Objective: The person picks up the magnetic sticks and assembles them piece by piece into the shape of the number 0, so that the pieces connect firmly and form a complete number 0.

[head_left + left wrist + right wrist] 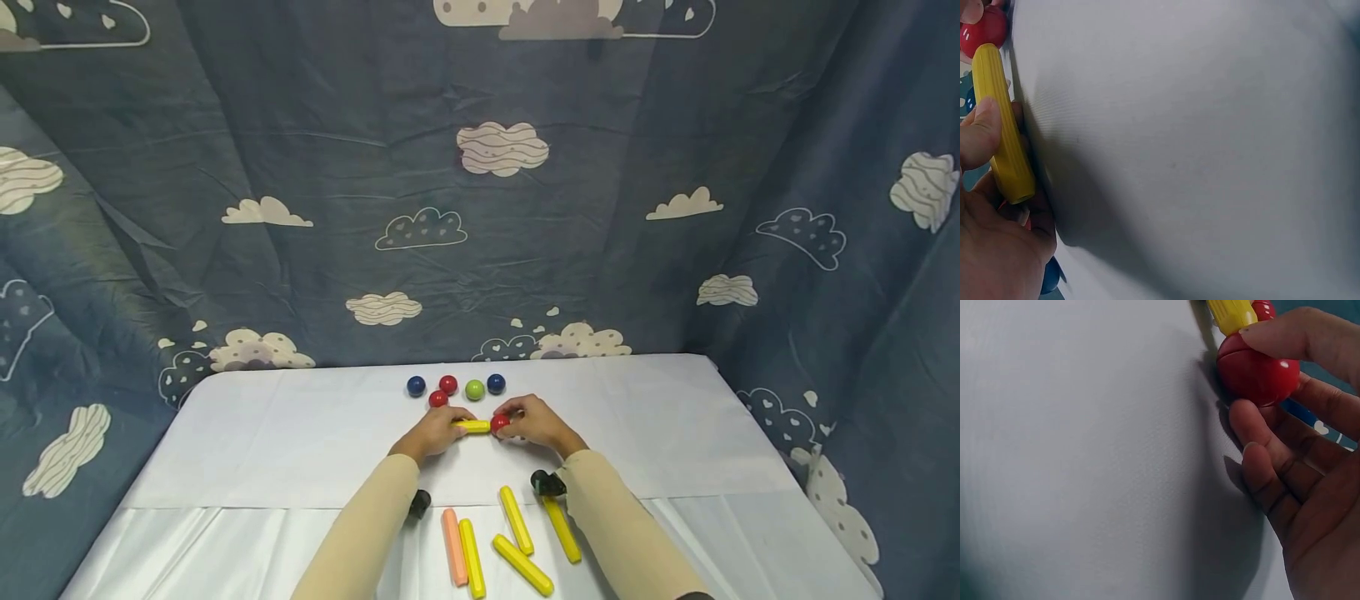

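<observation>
"Where's the yellow stick [474,427]?"

"Toward the far edge of the counter [262,450], pinched in the left hand [433,431], its end touching the red ball [499,425]."

"And the right hand [536,422]?"

"Gripping that ball."

"What could go wrong?"

"If they're pressed together off-centre, I'd guess the smooth ball could slip out and roll."

"Roll where?"

"Perhaps into the green ball [475,390], closer to the far edge; a knock might send that over."

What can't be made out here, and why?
Head: left end of held yellow stick, behind left hand.
Head: part of held red ball, behind right hand.
Left wrist: part of a blue ball, behind left hand.
Right wrist: far end of held yellow stick, cut off by top edge.
</observation>
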The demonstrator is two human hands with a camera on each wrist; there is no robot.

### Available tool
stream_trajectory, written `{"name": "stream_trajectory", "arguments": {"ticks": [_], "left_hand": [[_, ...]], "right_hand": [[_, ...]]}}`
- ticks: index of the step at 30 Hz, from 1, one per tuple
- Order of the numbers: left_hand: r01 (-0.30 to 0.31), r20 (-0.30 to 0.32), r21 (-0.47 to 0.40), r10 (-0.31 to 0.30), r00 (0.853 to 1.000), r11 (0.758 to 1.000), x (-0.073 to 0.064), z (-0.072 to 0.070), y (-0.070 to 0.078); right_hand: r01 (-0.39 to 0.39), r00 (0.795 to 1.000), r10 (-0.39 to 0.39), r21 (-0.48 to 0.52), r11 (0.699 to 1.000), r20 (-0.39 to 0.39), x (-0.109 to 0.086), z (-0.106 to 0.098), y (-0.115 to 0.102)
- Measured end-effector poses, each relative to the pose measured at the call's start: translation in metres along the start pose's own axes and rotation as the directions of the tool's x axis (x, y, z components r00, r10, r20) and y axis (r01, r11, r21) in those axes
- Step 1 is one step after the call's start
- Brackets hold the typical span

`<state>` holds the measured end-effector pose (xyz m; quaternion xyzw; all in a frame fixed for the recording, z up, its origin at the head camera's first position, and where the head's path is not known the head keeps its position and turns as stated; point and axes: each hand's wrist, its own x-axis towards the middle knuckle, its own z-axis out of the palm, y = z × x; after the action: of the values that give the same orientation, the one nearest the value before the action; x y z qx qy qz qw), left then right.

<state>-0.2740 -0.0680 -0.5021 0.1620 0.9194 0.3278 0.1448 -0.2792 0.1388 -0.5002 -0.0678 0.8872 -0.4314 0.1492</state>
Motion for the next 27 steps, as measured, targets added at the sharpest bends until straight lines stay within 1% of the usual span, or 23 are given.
{"name": "stream_trajectory", "arguments": {"ticks": [6,11,15,18,20,23,24,27], "left_hand": [[0.012,0.015,0.006,-0.012,1.000,1.000,0.000,0.000,0.000],[0.025,0.031,0.009,-0.025,0.999,1.000,-0.001,-0.003,0.002],[0.030,0.078,0.046,-0.034,0.996,0.999,-0.002,-0.007,0.004],[0.015,0.116,0.094,-0.026,0.993,0.995,-0.005,-0.012,0.006],[-0.004,0.124,0.103,-0.009,0.992,0.995,-0.007,-0.017,0.007],[-0.033,0.107,0.085,0.024,0.994,0.996,-0.010,-0.023,0.007],[-0.042,0.095,0.077,0.034,0.995,0.996,-0.011,-0.026,0.007],[-0.042,0.042,0.067,0.039,0.998,0.997,-0.014,-0.037,0.004]], "right_hand": [[-0.029,1.000,0.029,0.015,0.999,0.004,0.000,0.002,0.004],[-0.025,1.000,0.025,0.044,0.999,-0.002,0.001,0.002,0.006],[-0.037,0.999,0.038,0.067,0.997,-0.014,0.003,0.003,0.009],[-0.042,0.999,0.043,0.075,0.996,-0.011,0.004,0.004,0.012],[-0.045,0.999,0.047,0.084,0.995,-0.012,0.004,0.005,0.013],[-0.049,0.998,0.051,0.088,0.995,-0.023,0.003,0.005,0.014],[-0.052,0.998,0.055,0.095,0.994,-0.029,0.003,0.005,0.014],[-0.046,0.998,0.050,0.100,0.994,-0.038,0.002,0.004,0.015]]}}
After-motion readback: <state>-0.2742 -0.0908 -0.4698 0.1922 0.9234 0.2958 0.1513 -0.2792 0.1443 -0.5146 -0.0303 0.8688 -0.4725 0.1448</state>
